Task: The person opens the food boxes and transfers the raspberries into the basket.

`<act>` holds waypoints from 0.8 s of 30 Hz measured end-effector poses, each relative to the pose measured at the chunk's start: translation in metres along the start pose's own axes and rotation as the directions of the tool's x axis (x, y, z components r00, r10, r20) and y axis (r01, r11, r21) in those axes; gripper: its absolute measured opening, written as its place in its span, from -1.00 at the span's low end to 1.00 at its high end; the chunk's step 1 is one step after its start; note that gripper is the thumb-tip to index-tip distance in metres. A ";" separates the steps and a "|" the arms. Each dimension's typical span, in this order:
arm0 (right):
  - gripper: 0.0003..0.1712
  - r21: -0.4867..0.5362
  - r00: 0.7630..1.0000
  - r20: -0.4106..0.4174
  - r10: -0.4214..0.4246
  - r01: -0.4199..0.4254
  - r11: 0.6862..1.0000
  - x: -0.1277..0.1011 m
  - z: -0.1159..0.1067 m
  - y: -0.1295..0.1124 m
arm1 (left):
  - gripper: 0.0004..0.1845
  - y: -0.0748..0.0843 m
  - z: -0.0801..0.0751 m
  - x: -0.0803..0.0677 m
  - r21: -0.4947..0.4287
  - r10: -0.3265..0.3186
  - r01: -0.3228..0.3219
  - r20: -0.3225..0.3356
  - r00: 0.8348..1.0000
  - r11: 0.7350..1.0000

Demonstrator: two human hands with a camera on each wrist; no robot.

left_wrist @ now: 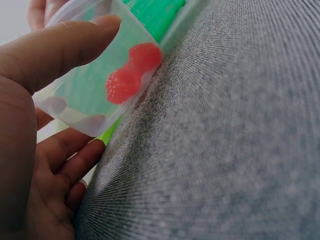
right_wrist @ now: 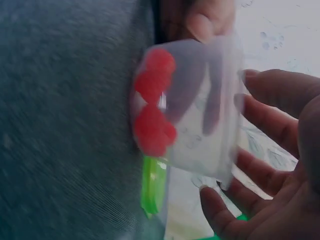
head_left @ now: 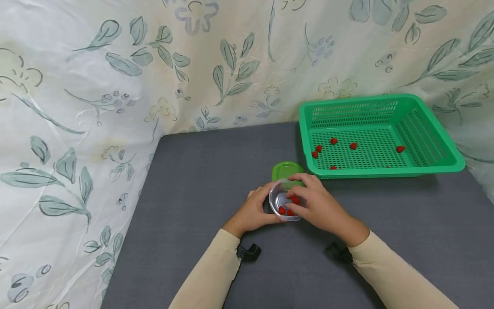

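A clear plastic container (head_left: 273, 205) stands on the dark cloth, with several red raspberries (left_wrist: 123, 86) lying at its bottom. My left hand (head_left: 252, 210) grips it from the left side, thumb at the near side and fingers around the far side. Over the opening hangs my right hand (head_left: 318, 206), its fingers loosely bent and spread at the rim. In the right wrist view nothing sits between those fingers (right_wrist: 267, 117), and the raspberries (right_wrist: 152, 127) rest below them. A green lid (head_left: 284, 169) lies just behind the container.
A green mesh basket (head_left: 380, 173) stands at the back right, holding several scattered raspberries (head_left: 353, 146). The dark cloth (head_left: 193, 180) covers the table. A leaf-patterned curtain (head_left: 239, 60) hangs behind and to the left.
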State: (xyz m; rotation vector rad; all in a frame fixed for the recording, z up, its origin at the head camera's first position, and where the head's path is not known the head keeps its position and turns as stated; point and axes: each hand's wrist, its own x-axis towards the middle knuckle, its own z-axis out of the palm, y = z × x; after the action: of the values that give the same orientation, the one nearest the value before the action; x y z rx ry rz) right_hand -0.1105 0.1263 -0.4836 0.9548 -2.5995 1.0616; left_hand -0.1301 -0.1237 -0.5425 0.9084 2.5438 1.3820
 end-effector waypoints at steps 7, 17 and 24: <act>-0.83 0.004 0.976 0.137 0.170 -0.172 0.985 0.005 0.011 -0.001 | 0.09 0.001 0.000 0.000 0.000 -0.007 0.007 0.010 1.000 1.000; -0.79 -0.080 0.955 0.193 0.227 -0.215 0.973 0.013 0.016 0.001 | 0.11 -0.001 0.001 0.002 -0.010 0.009 -0.009 0.013 1.000 1.000; -0.80 -0.149 0.940 0.209 0.271 -0.243 0.958 0.019 0.019 -0.002 | 0.12 0.000 -0.001 0.001 -0.012 -0.001 0.001 0.011 1.000 1.000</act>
State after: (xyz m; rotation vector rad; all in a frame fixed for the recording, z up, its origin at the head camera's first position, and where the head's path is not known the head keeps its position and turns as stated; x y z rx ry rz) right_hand -0.1228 0.1030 -0.4896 0.7629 -3.0052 0.8780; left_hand -0.1315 -0.1236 -0.5422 0.9095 2.5247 1.3873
